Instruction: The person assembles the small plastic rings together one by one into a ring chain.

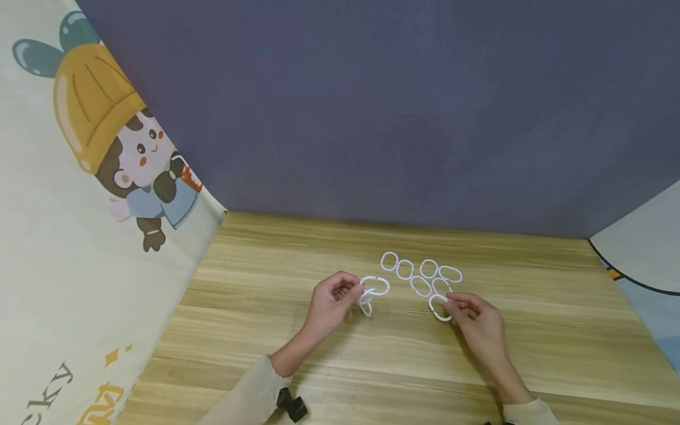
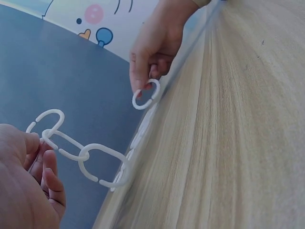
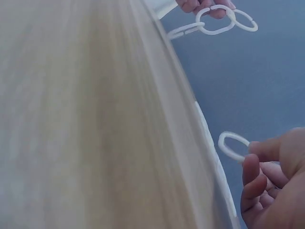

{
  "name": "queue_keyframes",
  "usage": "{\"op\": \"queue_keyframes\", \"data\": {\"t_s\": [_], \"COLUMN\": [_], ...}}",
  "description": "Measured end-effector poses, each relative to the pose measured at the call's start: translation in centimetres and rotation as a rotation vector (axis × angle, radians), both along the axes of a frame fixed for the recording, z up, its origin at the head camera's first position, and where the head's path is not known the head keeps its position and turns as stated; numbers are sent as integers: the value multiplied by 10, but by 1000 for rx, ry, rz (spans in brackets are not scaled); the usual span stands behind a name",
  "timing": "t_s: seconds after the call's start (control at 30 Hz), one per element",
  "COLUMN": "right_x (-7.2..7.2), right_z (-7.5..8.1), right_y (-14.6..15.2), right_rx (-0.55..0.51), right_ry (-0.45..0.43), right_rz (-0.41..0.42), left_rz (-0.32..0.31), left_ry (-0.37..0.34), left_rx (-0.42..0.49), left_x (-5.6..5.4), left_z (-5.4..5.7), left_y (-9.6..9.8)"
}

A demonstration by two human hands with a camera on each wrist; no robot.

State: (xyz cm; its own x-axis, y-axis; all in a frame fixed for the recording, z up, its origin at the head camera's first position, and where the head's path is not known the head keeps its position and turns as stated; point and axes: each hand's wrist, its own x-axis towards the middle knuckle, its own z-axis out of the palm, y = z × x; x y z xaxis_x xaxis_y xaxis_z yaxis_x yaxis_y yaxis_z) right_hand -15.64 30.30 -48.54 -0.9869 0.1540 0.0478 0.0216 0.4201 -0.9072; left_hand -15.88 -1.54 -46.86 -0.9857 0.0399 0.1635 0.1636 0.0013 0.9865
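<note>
Chain of three white links (image 2: 84, 155) is hanging over the bench (image 1: 372, 366), toward its far edge, pinched by the left hand (image 1: 332, 298); right hand (image 1: 480, 324) is pinching a single ring (image 1: 431, 306) near the loose rings (image 1: 418, 277). Light fingertip grip, leaving gaps uncovered, is probably serving best.

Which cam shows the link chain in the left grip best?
Left wrist: the white chain is close and large there, with three interlocked links and their gaps visible. Head shows it small, with links overlapping. Right wrist shows it smaller near the top edge, one end link nearly edge-on.
</note>
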Motion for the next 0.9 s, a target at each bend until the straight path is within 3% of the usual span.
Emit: {"op": "queue_keyframes", "data": {"t_s": [0.53,0.77,0.9], "right_x": [-1,1,2], "right_z": [22,32,39], "right_y": [-4,-13,-18], "right_rx": [-215,-359,-357], "right_ry": [-117,-97,-99], "right_rz": [5,60,78], "left_rz": [-16,-30,-30], "left_ry": [11,31,33], "left_rx": [-3,-8,0], "left_x": [0,0,-1], "left_z": [-1,-4,-5], "left_y": [0,2,3]}}
